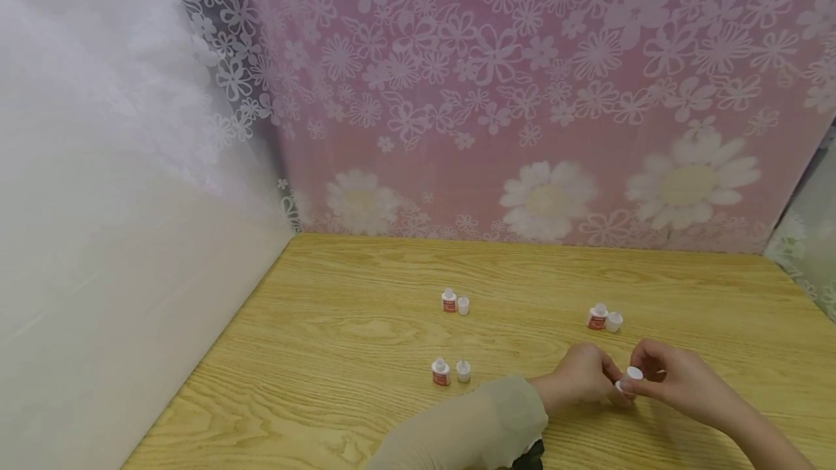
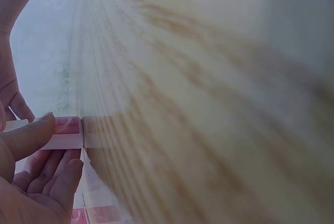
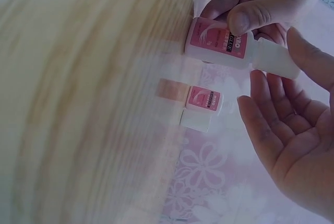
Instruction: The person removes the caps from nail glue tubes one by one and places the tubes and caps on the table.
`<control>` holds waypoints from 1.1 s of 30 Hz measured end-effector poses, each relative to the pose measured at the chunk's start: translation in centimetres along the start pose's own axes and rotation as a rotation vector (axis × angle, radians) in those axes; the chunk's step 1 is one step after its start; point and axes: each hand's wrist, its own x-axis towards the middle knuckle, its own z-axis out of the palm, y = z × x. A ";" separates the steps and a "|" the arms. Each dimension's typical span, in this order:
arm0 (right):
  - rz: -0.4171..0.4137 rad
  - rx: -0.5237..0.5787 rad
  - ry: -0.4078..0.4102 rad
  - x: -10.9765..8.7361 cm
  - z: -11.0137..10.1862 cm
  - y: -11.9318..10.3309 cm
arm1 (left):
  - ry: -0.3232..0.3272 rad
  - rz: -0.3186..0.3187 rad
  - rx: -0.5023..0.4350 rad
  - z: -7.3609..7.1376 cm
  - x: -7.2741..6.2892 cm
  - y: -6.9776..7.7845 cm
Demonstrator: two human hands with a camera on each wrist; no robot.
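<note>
My left hand [image 1: 581,377] grips a small white glue bottle [image 3: 209,46] with a red label, thumb on one side and fingers on the other. The bottle stands upright on the table toward the right front. Its white cap [image 3: 274,58] sits at the neck end, slightly tilted there in the right wrist view. Thumb and fingers of my right hand [image 1: 689,386] pinch that cap. Much of the bottle is hidden behind the hands in the head view. Just beyond them stands another glue bottle [image 1: 597,318], uncapped, with a loose cap [image 1: 614,322] beside it.
On the wood-grain table [image 1: 339,354] two more uncapped glue bottles stand to the left, a far one [image 1: 449,303] and a nearer one [image 1: 440,373], each with a white cap beside it. A pink flowered curtain [image 1: 457,129] closes off the back; a pale sheet [image 1: 130,238] hangs at the left.
</note>
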 end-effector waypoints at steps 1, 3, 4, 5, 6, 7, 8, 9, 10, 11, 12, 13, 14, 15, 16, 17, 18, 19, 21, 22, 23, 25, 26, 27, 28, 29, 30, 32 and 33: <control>-0.010 0.007 0.001 0.0 0.0 0.0 | 0.001 0.000 0.003 0.0 0.0 0.0; -0.033 0.031 0.006 0.0 0.0 0.1 | 0.000 -0.001 0.008 0.0 0.0 0.0; -0.047 0.044 0.004 -0.1 0.0 0.2 | -0.002 -0.003 0.008 0.0 0.0 0.0; -0.059 0.055 0.002 -0.1 0.0 0.3 | -0.004 -0.003 0.008 0.0 0.0 0.0; -0.069 0.064 0.000 -0.1 0.0 0.3 | -0.005 -0.004 0.007 0.0 0.1 -0.1; -0.076 0.073 -0.009 -0.1 0.0 0.3 | -0.007 -0.007 0.004 0.0 0.1 -0.1; -0.084 0.084 -0.017 -0.1 -0.1 0.4 | -0.009 -0.008 0.002 0.0 0.1 -0.1; -0.090 0.090 -0.025 -0.1 -0.1 0.4 | -0.011 -0.010 -0.002 0.0 0.1 0.0; -0.098 0.097 -0.032 -0.1 -0.2 0.5 | -0.012 -0.011 -0.004 0.0 0.1 0.0; -0.105 0.105 -0.038 -0.1 -0.2 0.5 | -0.014 -0.013 -0.008 0.0 0.1 0.0; -0.112 0.114 -0.044 -0.1 -0.2 0.6 | -0.016 -0.015 -0.013 0.0 0.1 0.0; -0.123 0.129 -0.053 0.0 -0.2 0.7 | -0.018 -0.018 -0.018 0.0 0.1 0.0; -0.139 0.145 -0.061 0.0 -0.2 0.7 | -0.021 -0.019 -0.021 0.0 0.1 0.0; -0.157 0.161 -0.068 0.0 -0.2 0.8 | -0.022 -0.021 -0.024 0.0 0.1 0.0; -0.173 0.185 -0.078 0.0 -0.2 0.9 | -0.021 -0.024 -0.023 0.1 0.1 0.0; -0.189 0.205 -0.088 0.0 -0.2 1.0 | -0.021 -0.026 -0.021 0.1 0.1 0.0; -0.201 0.223 -0.095 0.1 -0.2 1.1 | -0.018 -0.026 -0.014 0.1 0.1 0.0; -0.214 0.242 -0.104 0.1 -0.2 1.2 | -0.016 -0.026 -0.008 0.1 0.1 0.1; -0.239 0.278 -0.117 0.1 -0.3 1.3 | -0.008 -0.024 0.008 0.1 0.1 0.1; -0.246 0.292 -0.123 0.1 -0.3 1.3 | -0.005 -0.023 0.016 0.2 0.1 0.1; -0.252 0.302 -0.128 0.1 -0.3 1.4 | -0.004 -0.021 0.020 0.2 0.1 0.1; -0.257 0.314 -0.134 0.0 -0.3 1.3 | 0.001 -0.017 0.027 0.2 0.1 0.1; -0.261 0.319 -0.139 0.1 -0.4 1.3 | 0.004 -0.014 0.031 0.2 0.1 0.1; -0.259 0.320 -0.141 0.1 -0.3 1.3 | 0.005 -0.012 0.032 0.2 0.1 0.1; -0.259 0.321 -0.141 0.1 -0.3 1.3 | 0.005 -0.012 0.029 0.2 0.1 0.1; -0.259 0.324 -0.142 0.1 -0.3 1.3 | 0.006 -0.012 0.027 0.2 0.1 0.1; -0.261 0.326 -0.142 0.1 -0.3 1.3 | 0.006 -0.014 0.025 0.2 0.1 0.1; -0.278 0.327 -0.138 0.1 -0.2 1.4 | 0.005 -0.016 0.022 0.2 0.1 0.1; -0.284 0.318 -0.133 0.1 -0.2 1.4 | 0.004 -0.018 0.020 0.2 0.0 0.1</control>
